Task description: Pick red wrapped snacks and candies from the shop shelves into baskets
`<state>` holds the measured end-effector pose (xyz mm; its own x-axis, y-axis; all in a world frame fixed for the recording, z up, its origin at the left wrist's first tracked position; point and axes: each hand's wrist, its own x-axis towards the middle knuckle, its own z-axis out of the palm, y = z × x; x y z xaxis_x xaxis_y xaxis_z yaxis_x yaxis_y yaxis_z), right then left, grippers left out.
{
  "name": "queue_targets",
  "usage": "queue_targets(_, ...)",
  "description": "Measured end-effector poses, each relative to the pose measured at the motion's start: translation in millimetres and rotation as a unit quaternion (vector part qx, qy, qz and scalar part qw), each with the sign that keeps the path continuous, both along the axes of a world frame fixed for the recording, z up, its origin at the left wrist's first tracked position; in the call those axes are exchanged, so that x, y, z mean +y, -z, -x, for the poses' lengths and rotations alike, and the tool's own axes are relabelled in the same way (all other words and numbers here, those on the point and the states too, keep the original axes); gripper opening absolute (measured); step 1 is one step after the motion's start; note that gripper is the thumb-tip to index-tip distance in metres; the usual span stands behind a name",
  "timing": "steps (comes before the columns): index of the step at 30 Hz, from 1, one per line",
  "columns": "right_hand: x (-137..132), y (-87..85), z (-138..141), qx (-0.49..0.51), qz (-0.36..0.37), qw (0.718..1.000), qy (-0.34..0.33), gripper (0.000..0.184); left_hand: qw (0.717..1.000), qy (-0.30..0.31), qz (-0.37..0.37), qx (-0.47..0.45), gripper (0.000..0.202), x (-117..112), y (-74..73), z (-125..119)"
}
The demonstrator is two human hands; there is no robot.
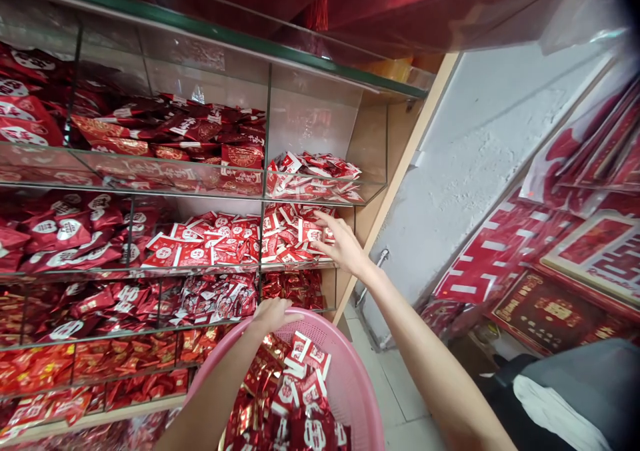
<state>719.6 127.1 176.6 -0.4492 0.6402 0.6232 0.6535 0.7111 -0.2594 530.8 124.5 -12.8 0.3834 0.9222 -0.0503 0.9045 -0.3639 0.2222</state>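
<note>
My left hand (271, 315) grips the far rim of a pink plastic basket (353, 364), its fingers partly hidden over the edge. Inside the basket lie red-and-white packets (305, 371) and shiny dark red packets (310, 431). Reaching into a shelf compartment, my right hand (341, 241) has its fingers spread and curved. A small red-and-white packet (309, 231) sits right at those fingertips, in front of a pile of similar packets (280, 241). Whether the fingertips press on that packet is unclear.
Glass shelves (215, 188) with upright dividers hold red packets in several rows. A wooden side panel (400, 164) edges the shelving on the right. Beyond it are a grey wall (450, 151), hanging red goods (480, 264) and a dark chair-like object (585, 378).
</note>
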Motion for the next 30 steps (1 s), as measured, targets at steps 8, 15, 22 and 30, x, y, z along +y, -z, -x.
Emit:
queue_targets(8,-91,73.8,1,0.015,0.124,0.992,-0.014,0.056,1.000,-0.014,0.019,0.006,0.057,1,2.3,-2)
queue_targets(15,-106,166.9,-6,-0.168,0.217,0.961,0.016,0.050,1.000,0.001,0.010,0.011,0.066,-1,-2.2,-3)
queue_targets(22,-115,192.1,12,-0.231,0.222,0.946,0.053,0.048,1.000,-0.001,0.012,0.010,0.068,-3,-6.0,-3)
queue_targets(30,-92,149.8,15,-0.182,0.178,0.966,0.039,0.046,1.000,-0.006,0.006,0.009,0.063,0,1.2,-1)
